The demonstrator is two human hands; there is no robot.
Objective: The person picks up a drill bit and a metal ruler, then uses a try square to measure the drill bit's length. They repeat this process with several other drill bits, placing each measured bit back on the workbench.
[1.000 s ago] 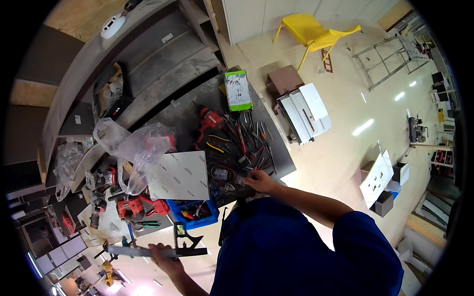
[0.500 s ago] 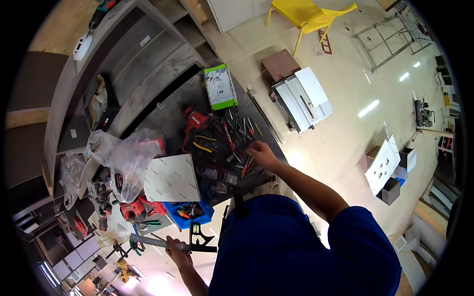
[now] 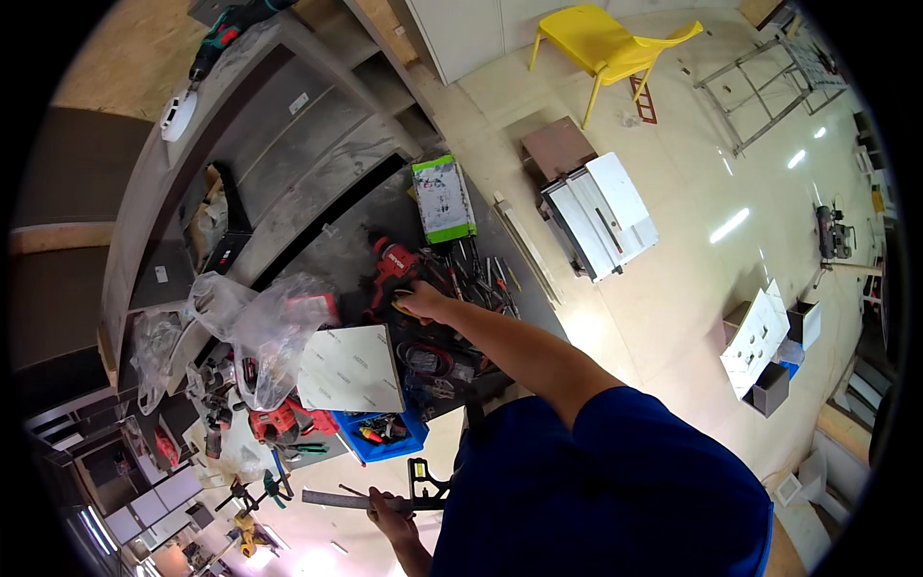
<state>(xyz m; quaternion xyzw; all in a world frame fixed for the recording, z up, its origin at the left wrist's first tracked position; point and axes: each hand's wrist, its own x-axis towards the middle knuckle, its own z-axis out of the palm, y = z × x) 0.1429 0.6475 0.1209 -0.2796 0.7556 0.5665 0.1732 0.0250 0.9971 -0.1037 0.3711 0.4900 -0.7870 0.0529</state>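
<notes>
My left hand [image 3: 392, 519] is closed around a combination square, whose grey blade [image 3: 336, 499] sticks out to the left and whose black head [image 3: 424, 481] carries a yellow vial. A thin stick [image 3: 354, 490] juts from the same hand. Over the dark bench top, my right hand [image 3: 423, 302] is closed at the yellow-handled pliers [image 3: 402, 294], its fingers mostly hiding them. A red cordless drill [image 3: 394, 260] lies just beyond that hand. Several screwdrivers and bits [image 3: 490, 287] are spread to its right.
A green-and-white box [image 3: 444, 200] stands at the bench's far end. Nearer are a pale square panel [image 3: 351, 370], a blue bin [image 3: 409, 440] of tools and clear plastic bags [image 3: 264, 337]. Right of the bench, a white-topped machine [image 3: 601, 216] and yellow chair [image 3: 596, 43] stand on the floor.
My right hand has moved left from the loose screwdrivers to the yellow-handled pliers. My left hand still holds the combination square. The whole view has shifted slightly.
</notes>
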